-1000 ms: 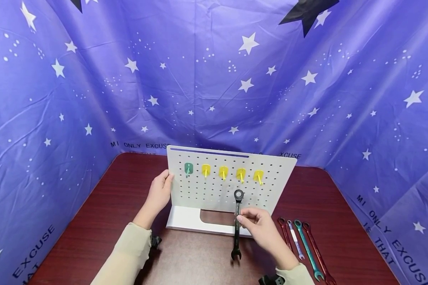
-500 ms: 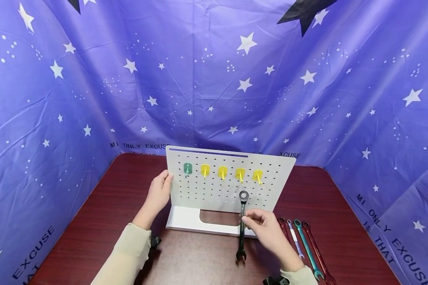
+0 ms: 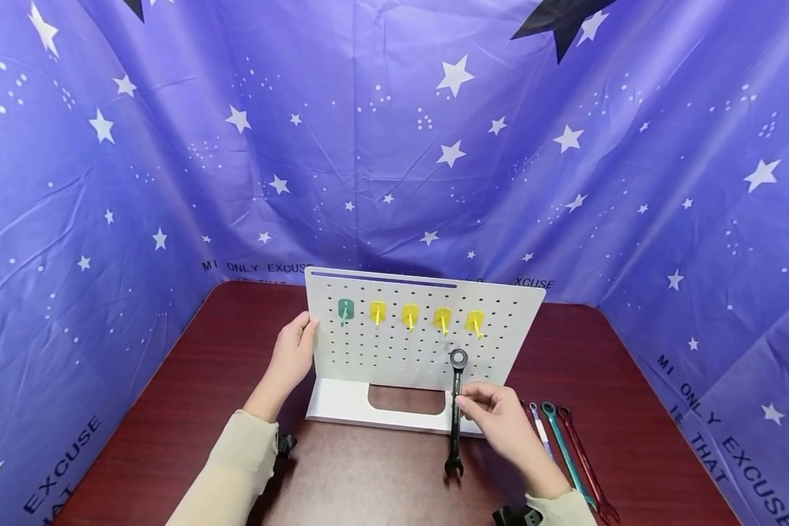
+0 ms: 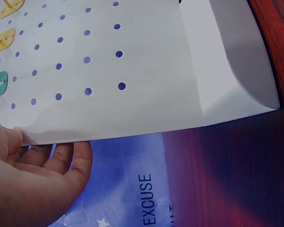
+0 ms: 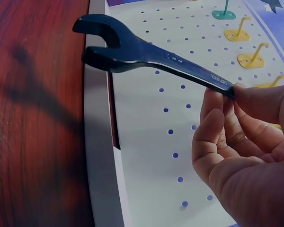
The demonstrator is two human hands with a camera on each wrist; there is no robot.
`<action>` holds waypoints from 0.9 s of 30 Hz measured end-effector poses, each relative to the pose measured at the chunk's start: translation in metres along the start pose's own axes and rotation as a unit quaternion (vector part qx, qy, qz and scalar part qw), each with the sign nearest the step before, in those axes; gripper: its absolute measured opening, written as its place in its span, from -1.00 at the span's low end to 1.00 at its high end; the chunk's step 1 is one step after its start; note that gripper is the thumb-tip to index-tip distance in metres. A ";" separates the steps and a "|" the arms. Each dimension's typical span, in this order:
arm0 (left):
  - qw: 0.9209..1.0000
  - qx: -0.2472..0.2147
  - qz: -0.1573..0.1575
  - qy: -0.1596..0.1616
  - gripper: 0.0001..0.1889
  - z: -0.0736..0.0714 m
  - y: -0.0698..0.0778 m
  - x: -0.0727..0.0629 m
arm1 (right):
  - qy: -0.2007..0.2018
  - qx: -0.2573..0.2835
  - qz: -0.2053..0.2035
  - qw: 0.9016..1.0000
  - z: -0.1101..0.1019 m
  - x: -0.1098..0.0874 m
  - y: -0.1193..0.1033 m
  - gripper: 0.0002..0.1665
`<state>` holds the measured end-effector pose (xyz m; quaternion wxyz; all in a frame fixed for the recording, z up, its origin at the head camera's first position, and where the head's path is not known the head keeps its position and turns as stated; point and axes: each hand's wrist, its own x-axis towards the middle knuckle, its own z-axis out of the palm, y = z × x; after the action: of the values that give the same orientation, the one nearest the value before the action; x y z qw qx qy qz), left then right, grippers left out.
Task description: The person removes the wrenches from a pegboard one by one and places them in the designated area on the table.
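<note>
A white pegboard (image 3: 361,343) stands on its base, with one green hook (image 3: 345,310) and several yellow hooks (image 3: 410,315) in a row. My left hand (image 3: 294,349) grips the board's left edge, thumb on the front and fingers behind, as the left wrist view shows. Between thumb and fingertips my right hand (image 3: 500,420) pinches a black combination wrench (image 3: 456,416) at mid-handle. The wrench hangs upright before the board's lower right, ring end up below the yellow hooks. In the right wrist view its open end (image 5: 109,45) points away from the hand.
Right of the right hand, a green wrench (image 3: 568,453), a red wrench (image 3: 585,460) and a small purple-white wrench (image 3: 540,429) lie on the dark red table (image 3: 191,409). Another wrench is mostly hidden by that hand. A purple star-printed curtain (image 3: 394,146) surrounds the table.
My right hand has moved a little to the right along the board, carrying the black wrench. One red wrench on the table is now mostly covered by it. My left hand keeps its grip.
</note>
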<state>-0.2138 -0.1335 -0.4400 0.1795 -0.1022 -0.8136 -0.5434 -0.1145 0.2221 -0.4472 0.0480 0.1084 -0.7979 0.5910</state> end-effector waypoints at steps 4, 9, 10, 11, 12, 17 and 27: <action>1.000 0.003 0.000 -0.001 -0.81 0.000 0.001 -0.001 | 0.011 -0.014 0.001 1.000 -0.005 -0.001 0.000 -0.94; 1.000 0.005 0.002 0.001 -0.81 0.000 0.000 -0.001 | 0.021 -0.019 0.004 1.000 -0.010 -0.001 -0.001 -0.97; 1.000 0.006 0.002 0.001 -0.81 0.000 0.000 -0.001 | 0.021 -0.017 0.002 1.000 -0.011 -0.002 -0.001 -0.96; 1.000 0.007 0.002 0.002 -0.81 0.000 0.000 0.000 | 0.022 -0.016 0.001 1.000 -0.012 -0.002 -0.001 -0.96; 1.000 0.007 0.003 0.002 -0.81 0.000 0.000 0.000 | 0.023 -0.015 0.001 1.000 -0.012 -0.003 -0.001 -0.95; 1.000 0.007 -0.002 0.003 -0.81 0.001 0.000 -0.001 | 0.031 -0.017 0.012 0.999 -0.016 -0.005 0.000 -0.93; 1.000 0.003 -0.001 0.000 -0.81 0.001 0.001 -0.001 | 0.040 -0.015 0.038 0.998 -0.024 -0.009 0.004 -0.91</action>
<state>-0.2129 -0.1321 -0.4403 0.1796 -0.1011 -0.8151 -0.5414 -0.1079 0.2476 -0.4460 0.0590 0.0531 -0.8079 0.5840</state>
